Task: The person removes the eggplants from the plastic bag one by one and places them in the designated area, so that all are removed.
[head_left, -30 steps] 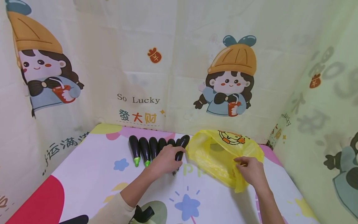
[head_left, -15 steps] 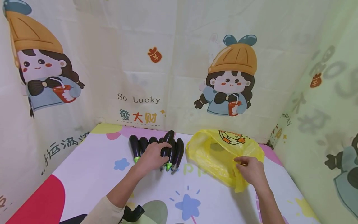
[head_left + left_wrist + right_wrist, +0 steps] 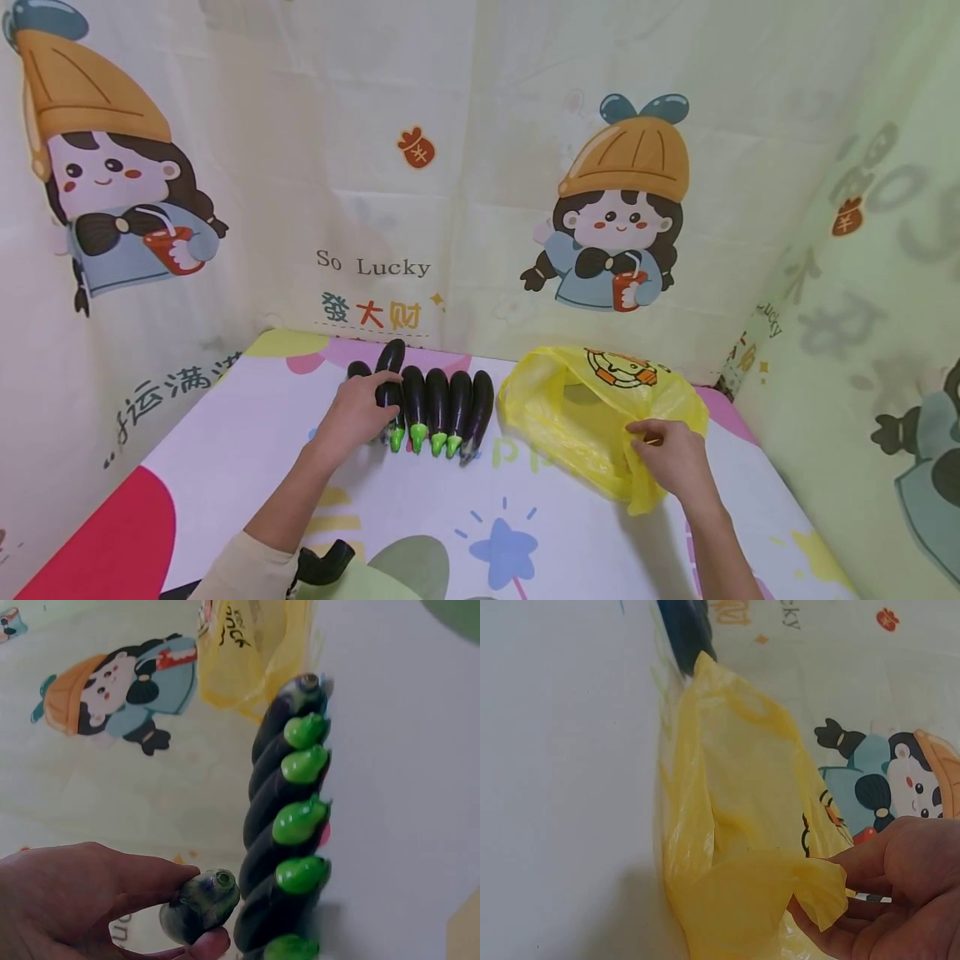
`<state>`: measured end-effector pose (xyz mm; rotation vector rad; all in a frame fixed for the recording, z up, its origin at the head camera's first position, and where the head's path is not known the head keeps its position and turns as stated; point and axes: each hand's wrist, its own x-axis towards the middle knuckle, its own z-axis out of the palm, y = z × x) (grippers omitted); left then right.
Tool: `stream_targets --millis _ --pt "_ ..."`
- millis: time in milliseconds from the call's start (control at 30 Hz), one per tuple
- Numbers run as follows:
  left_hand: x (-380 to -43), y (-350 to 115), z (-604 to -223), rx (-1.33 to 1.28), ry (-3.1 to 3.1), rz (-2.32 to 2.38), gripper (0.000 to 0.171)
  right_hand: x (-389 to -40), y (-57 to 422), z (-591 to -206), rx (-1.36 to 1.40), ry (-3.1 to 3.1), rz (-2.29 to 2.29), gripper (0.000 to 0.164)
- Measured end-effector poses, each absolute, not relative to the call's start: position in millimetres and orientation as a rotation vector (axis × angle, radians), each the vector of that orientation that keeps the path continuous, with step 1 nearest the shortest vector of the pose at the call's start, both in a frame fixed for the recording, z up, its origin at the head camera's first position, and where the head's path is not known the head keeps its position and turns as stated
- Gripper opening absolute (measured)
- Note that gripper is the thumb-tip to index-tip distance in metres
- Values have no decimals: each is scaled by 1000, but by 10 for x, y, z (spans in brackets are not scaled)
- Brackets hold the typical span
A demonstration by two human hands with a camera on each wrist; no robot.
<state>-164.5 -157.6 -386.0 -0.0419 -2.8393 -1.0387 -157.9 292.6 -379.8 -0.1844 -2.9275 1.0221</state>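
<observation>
My left hand (image 3: 358, 412) grips a dark purple eggplant (image 3: 391, 356) between thumb and fingers, over the left part of a row. Its dull, dark cap end (image 3: 219, 881) points at the camera in the left wrist view. Several eggplants (image 3: 437, 396) lie side by side, most with bright green caps (image 3: 298, 820); the rightmost has a dark cap. Part of the row's left end is hidden behind the hand. To the right, my right hand (image 3: 675, 457) pinches the edge of a yellow plastic bag (image 3: 551, 421), whose mouth gapes toward the eggplants.
A printed cloth (image 3: 480, 208) hangs behind and at both sides of the table. The white tabletop (image 3: 592, 542) with coloured prints extends in front of the row. A black wrist mount (image 3: 326, 564) sits by my left sleeve.
My left hand has carried the dark-capped eggplant leftward, from the right end of the row to above its left part. My right hand and the bag have stayed in place.
</observation>
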Motion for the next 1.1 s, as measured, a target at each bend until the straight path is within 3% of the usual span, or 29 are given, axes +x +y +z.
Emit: stream_targets --millis 633,900,1100 --pt "-1743 -2073 -3960 87 -2833 -941 46 -1577 2926 -3793 -189 -2924 1023 27" --pt "-1799 -2176 -4049 186 -2885 -961 54 -1578 2932 -3793 -193 -2926 1024 28" --pt "-1850 -2222 -4136 293 -2893 -1034 71 -1571 2928 -3785 -183 -2922 1009 27"
